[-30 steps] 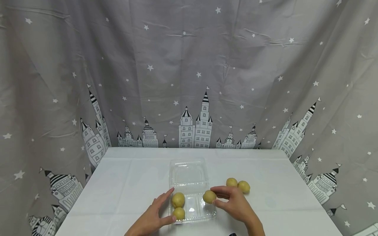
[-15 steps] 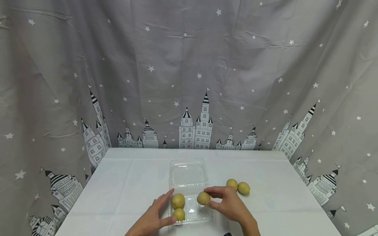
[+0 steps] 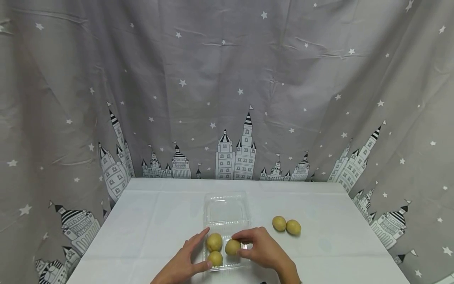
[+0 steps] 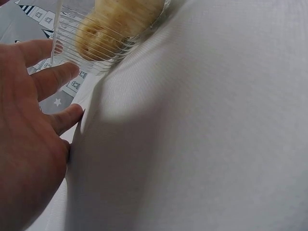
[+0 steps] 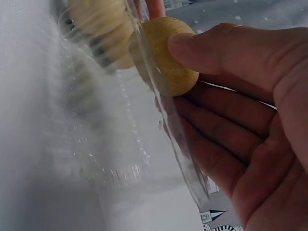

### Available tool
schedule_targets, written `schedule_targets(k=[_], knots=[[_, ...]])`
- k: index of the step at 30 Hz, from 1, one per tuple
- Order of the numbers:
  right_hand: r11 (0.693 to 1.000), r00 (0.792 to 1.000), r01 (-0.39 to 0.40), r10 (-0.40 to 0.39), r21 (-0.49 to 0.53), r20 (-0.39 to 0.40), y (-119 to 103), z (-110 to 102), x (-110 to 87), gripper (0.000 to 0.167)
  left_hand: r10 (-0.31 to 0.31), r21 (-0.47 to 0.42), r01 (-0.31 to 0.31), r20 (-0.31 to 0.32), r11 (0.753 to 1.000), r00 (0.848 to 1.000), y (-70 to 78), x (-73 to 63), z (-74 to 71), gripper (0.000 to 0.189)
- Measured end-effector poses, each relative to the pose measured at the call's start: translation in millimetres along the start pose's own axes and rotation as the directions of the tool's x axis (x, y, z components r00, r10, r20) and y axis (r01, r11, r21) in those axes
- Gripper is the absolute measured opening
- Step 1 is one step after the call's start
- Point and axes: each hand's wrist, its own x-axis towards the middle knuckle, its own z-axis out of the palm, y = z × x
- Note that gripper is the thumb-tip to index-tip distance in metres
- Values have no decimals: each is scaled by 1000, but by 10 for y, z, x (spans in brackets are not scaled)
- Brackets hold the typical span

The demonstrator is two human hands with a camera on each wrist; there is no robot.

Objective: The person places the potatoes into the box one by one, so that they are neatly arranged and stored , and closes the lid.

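Note:
An open clear plastic clamshell container (image 3: 227,209) lies on the table, its lid folded back. Two potatoes, a rear one (image 3: 214,241) and a front one (image 3: 215,258), sit in the left part of its base. My right hand (image 3: 260,248) pinches another potato (image 5: 166,55) between thumb and fingers, over the base and just right of those two. In the right wrist view it is partly behind the container's clear rim. My left hand (image 3: 184,258) lies along the container's left side, fingers extended and spread; in the left wrist view its fingertips (image 4: 67,72) are by the ridged wall.
Two more potatoes, one (image 3: 279,223) beside the other (image 3: 293,227), lie on the white-covered table (image 3: 340,252) to the right of the container. A grey curtain (image 3: 198,79) printed with castles and stars hangs behind the table.
My right hand has carried its potato leftward and down, from the container's right edge to beside the two potatoes inside. My left hand stays in place.

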Motion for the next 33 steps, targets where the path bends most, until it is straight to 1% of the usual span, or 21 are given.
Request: schedule_targets(k=[4, 9, 16, 23, 33], knots=[[1000, 999, -8, 8, 9, 38, -3, 39, 29, 35, -15, 11, 15, 6, 1000, 1000, -5, 3, 9, 98], [1000, 997, -15, 15, 3, 70, -13, 54, 49, 36, -2, 18, 2, 16, 1000, 1000, -22, -7, 7, 99], [999, 994, -43, 44, -6, 103, -38, 67, 68, 35, 29, 19, -29, 2, 999, 1000, -26, -2, 7, 99], [997, 991, -71, 73, -21, 115, -62, 94, 100, 36, -8, -4, 8, -3, 1000, 1000, -34, -2, 15, 99], [994, 985, -104, 107, -29, 134, -77, 84, 140, 36, -12, 15, 12, 4, 1000, 1000, -13, 12, 4, 97]])
